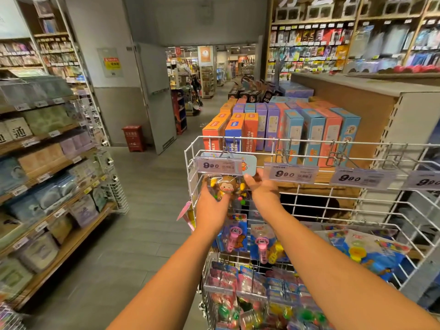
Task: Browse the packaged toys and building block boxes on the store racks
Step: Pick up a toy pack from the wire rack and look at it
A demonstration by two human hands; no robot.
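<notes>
A packaged brown monkey toy (228, 186) with a light blue header card hangs at the top left of a white wire rack (333, 142). My left hand (210, 202) cups the pack from below and the left. My right hand (260, 183) pinches its right edge near the card. Price tags reading 9.90 (290, 173) line the rack's top rail. Below hang packs with pink toys (262, 244) and other bright blister packs (252, 289). Behind the rack stand upright building block boxes (307, 132) in orange, purple, blue and pink.
Wooden shelves (54, 163) with soft packaged goods run along the left of the grey aisle floor. A red box (133, 138) stands by the grey wall. Stationery shelves (333, 44) fill the back right above a brown counter. The aisle runs on into further store sections.
</notes>
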